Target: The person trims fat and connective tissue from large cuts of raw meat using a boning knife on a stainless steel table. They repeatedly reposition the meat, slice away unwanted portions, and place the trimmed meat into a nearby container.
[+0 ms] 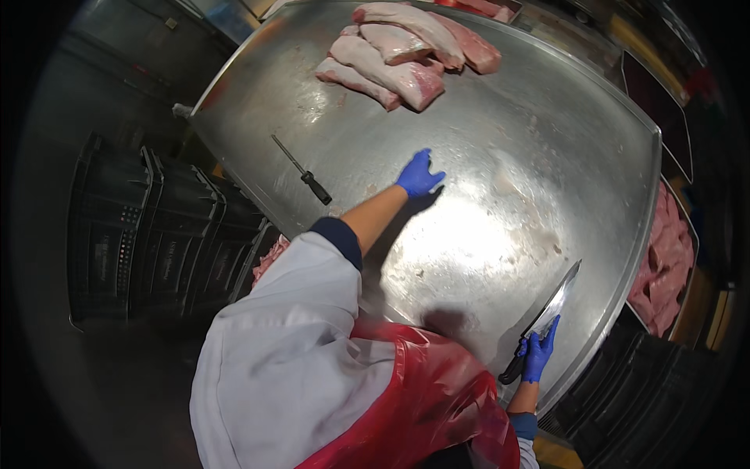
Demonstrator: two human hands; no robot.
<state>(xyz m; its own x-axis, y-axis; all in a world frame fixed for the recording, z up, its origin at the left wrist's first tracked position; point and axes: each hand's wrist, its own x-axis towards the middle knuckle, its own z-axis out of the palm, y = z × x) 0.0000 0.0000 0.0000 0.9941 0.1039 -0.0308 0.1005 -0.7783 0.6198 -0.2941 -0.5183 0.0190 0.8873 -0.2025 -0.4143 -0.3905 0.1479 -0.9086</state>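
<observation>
Steel table (500, 125) | right hand (537, 356) | knife (553, 306): black handle (512, 370), long pointed blade (558, 300)

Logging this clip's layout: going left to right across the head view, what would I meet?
Stacked black crates, sharpening steel, blue-gloved left hand, right hand with knife, pink meat at far right.

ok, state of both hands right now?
Left hand: open, fingers apart, holding nothing.
Right hand: holding the knife near where handle meets blade.
</observation>
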